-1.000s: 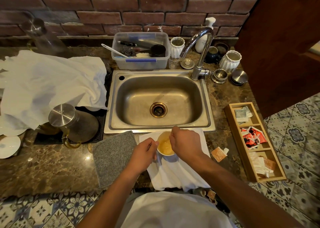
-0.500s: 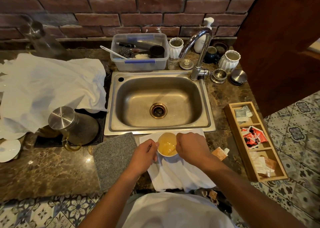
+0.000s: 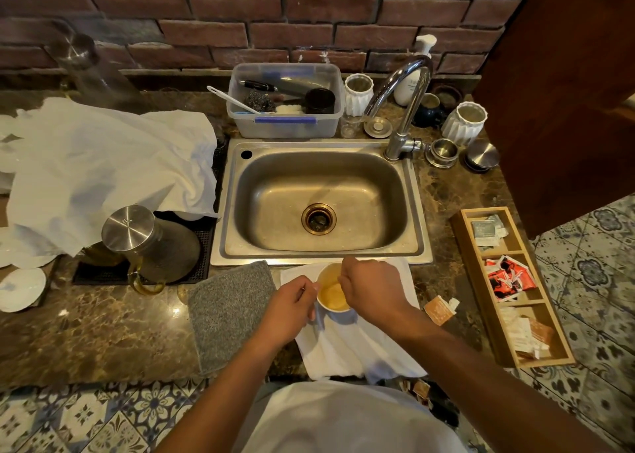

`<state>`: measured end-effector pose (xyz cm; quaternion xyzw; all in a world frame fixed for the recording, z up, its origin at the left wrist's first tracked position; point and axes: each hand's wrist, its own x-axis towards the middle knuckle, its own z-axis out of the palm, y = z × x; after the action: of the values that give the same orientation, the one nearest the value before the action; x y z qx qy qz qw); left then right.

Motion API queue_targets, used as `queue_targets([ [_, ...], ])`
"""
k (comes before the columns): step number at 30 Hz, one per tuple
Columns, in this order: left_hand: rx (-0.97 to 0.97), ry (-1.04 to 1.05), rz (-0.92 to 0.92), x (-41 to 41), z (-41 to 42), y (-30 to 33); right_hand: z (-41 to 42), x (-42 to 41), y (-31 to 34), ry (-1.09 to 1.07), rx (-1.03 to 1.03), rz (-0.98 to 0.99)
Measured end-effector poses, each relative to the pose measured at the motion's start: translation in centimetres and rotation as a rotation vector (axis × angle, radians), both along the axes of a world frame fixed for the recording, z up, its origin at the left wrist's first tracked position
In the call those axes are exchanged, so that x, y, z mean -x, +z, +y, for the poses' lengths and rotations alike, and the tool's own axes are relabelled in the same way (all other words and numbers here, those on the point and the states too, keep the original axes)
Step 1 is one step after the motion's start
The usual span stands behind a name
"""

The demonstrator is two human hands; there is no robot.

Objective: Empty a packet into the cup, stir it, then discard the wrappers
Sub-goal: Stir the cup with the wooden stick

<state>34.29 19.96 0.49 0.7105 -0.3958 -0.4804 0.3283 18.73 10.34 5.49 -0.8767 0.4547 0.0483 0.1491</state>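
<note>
A small white cup [image 3: 332, 306] of yellowish liquid stands on a white cloth [image 3: 354, 346] at the counter's front edge, just before the sink. My left hand [image 3: 290, 306] grips the cup's left side. My right hand [image 3: 369, 287] hovers over the cup's right rim. Its fingers are pinched shut on a thin stirrer that the hand almost wholly hides. A torn brown wrapper [image 3: 439, 310] lies on the counter to the right of the cloth.
A steel sink [image 3: 319, 201] with a tap [image 3: 405, 109] lies behind the cup. A grey mat [image 3: 230, 310] is to the left, and beyond it a steel-lidded jug [image 3: 151, 243]. A wooden tray [image 3: 508, 281] of packets sits at the right.
My right hand has circled over the cup: from its far side, to its right, and back toward the rim. My left hand and the cup stay put.
</note>
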Motion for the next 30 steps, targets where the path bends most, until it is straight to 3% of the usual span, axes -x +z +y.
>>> queue_targets([
  [6,0.008,0.004,0.031,0.0,0.0,-0.1,0.8,0.5,-0.4,-0.011,-0.178,0.049],
  [11,0.006,-0.003,0.03,-0.2,0.0,-0.4,0.0,2.0,0.3,0.014,-0.148,0.013],
  [16,0.005,-0.003,0.014,-0.3,0.0,-0.5,-1.5,4.0,0.8,-0.122,-0.133,-0.062],
  [22,0.017,-0.014,-0.022,-0.1,-0.1,-0.4,-2.3,7.0,1.6,-0.221,-0.325,-0.269],
  [30,0.003,0.012,0.02,0.0,-0.1,-0.6,-2.3,10.6,1.0,-0.198,-0.548,-0.262],
])
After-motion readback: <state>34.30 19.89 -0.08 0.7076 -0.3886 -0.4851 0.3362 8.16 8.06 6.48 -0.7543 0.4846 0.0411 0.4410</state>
